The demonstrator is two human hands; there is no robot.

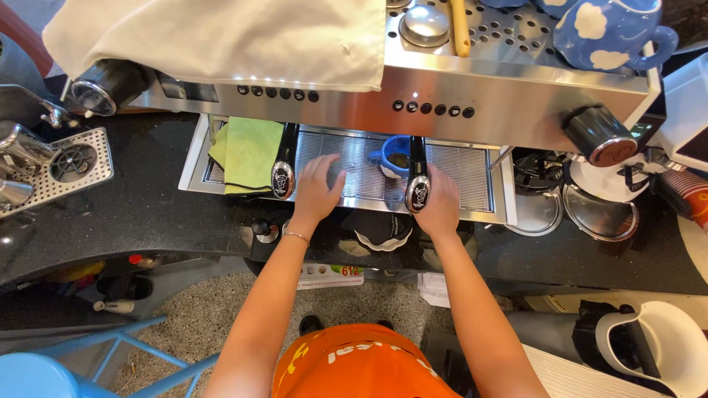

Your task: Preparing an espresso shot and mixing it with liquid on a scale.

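Gripping black portafilter handle (417, 184), right hand (439, 208)

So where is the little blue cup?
In the head view, the blue cup sits on the drip tray grille under the machine, just right of centre, between the left hand and the right hand.

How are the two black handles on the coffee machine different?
The right portafilter handle is gripped by the right hand; the left portafilter handle is untouched, beside the left hand. A blue cup sits by the right one, a green cloth by the left. Both are black with silver ends.
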